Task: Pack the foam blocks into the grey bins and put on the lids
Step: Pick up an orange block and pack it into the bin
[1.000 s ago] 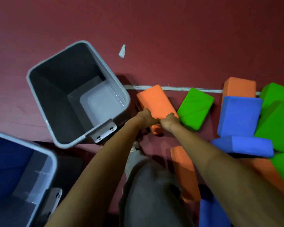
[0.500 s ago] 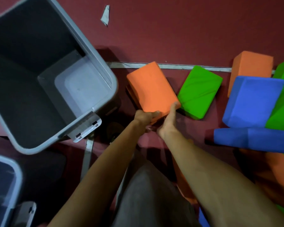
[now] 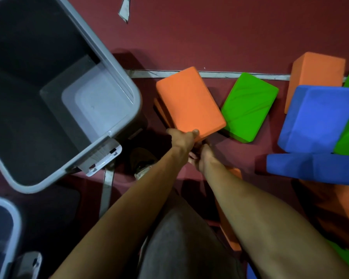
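Note:
My left hand [image 3: 182, 137] grips the near edge of an orange foam block [image 3: 189, 103], thumb on its top face. The edge of a second orange block [image 3: 159, 111] shows just beneath it. My right hand [image 3: 199, 158] is tucked under the block's near corner, with its fingers hidden below. Immediately left of the block stands an empty grey bin [image 3: 137, 101], open and without a lid, its white latch [image 3: 103, 162] facing me. A second grey bin [image 3: 14, 216] shows at the lower left corner with something blue inside.
Loose blocks lie on the red floor to the right: a green block [image 3: 250, 105], a tall blue block [image 3: 318, 117], a flat blue block [image 3: 310, 168] and an upright orange block [image 3: 314, 71]. More orange foam [image 3: 228, 228] lies by my right forearm. My shoe [image 3: 143, 162] is beside the bin.
The view has closed in on the block and bin. My right hand slid from the block's right edge to beneath its near corner, while my left hand kept its grip.

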The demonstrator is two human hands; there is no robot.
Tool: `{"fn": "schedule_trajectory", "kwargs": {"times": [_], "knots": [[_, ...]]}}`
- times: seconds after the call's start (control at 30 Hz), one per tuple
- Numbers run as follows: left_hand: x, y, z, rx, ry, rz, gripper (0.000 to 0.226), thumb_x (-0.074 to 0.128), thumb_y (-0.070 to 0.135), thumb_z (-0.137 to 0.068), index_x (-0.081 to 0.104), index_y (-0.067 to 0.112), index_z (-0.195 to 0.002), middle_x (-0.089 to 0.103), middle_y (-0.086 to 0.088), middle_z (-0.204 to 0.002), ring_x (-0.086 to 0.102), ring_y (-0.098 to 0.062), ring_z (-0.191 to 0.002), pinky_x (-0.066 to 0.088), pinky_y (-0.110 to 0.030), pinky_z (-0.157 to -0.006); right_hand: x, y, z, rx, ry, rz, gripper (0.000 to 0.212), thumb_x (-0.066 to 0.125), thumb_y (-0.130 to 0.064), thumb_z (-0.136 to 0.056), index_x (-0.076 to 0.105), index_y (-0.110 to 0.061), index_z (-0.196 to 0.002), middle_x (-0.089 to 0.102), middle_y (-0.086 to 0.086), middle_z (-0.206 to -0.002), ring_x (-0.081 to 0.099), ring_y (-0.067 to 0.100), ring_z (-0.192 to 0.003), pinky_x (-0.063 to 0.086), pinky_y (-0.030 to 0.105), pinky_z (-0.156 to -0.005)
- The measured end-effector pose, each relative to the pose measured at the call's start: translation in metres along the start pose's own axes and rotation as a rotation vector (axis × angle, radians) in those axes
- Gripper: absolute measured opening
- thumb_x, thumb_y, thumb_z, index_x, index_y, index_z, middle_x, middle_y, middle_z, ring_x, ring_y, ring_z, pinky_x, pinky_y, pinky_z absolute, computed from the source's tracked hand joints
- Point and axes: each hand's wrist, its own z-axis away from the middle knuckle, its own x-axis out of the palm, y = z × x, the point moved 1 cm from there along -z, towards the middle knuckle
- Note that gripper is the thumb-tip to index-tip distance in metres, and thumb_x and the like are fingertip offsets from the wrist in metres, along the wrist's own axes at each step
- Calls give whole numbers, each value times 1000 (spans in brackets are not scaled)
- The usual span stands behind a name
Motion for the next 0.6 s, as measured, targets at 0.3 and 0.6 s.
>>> {"fn": "schedule_trajectory", "kwargs": {"times": [0.3, 0.6], "knots": [[-2, 33, 1, 83, 27, -18, 79, 86, 43, -64, 43, 9, -122, 56, -9, -125, 61, -30, -107, 57, -50, -89, 29, -14, 10, 125, -94, 197, 16, 50, -37, -98, 57, -24, -105, 55, -2, -123, 42, 18, -137, 27, 48, -117], [-38, 71, 43, 70, -96, 170, 64, 86, 34, -71, 47, 7, -115, 56, -10, -116, 62, -28, -104, 64, -41, -69, 34, -26, 62, 50, -132, 141, 17, 60, -31, -94, 61, -21, -107, 72, 0, -92, 66, 15, -91, 50, 35, -89]]}}
